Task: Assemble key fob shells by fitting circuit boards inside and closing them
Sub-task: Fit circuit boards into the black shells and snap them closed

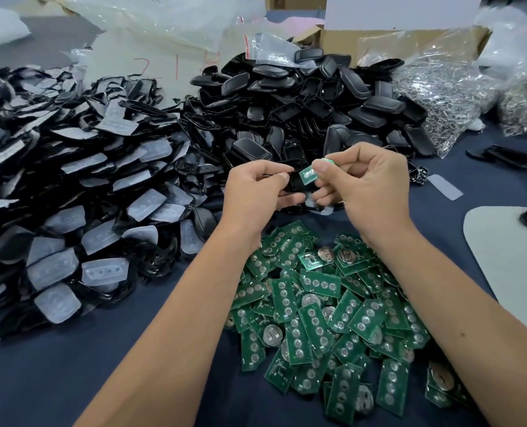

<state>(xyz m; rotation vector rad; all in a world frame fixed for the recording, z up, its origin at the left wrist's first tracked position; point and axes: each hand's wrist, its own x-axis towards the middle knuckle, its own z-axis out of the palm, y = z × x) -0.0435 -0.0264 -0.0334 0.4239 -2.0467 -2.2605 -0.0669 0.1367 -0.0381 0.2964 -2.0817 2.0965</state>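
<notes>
- Above the near edge of the black shell pile, over the dark blue table (55,380): both hands meet, held up off the surface.
- Left hand (256,192): fingers curled around a black shell half (296,184), thumb on top, fingertips underneath. Shell mostly hidden by the fingers; its long axis cannot be told.
- Right hand (370,183): thumb and forefinger pinch a green circuit board (307,175) by its right end. Remaining fingers curled loosely below.
- Board: small, tilted, long axis running from upper right down to lower left, free end pointing at the shell half and touching or just over its open side. Whether it is seated cannot be told.
- Beneath the forearms: loose heap of green circuit boards (333,318), lying at all angles, some with round metal battery clips showing.
- Left of the hands: pile of black frames with translucent button pads (71,211).
- Behind the hands: mound of black shell backs (302,97).
- Far right: clear bags of metal rings (441,87); a white board (509,272) with one small black part on it.
</notes>
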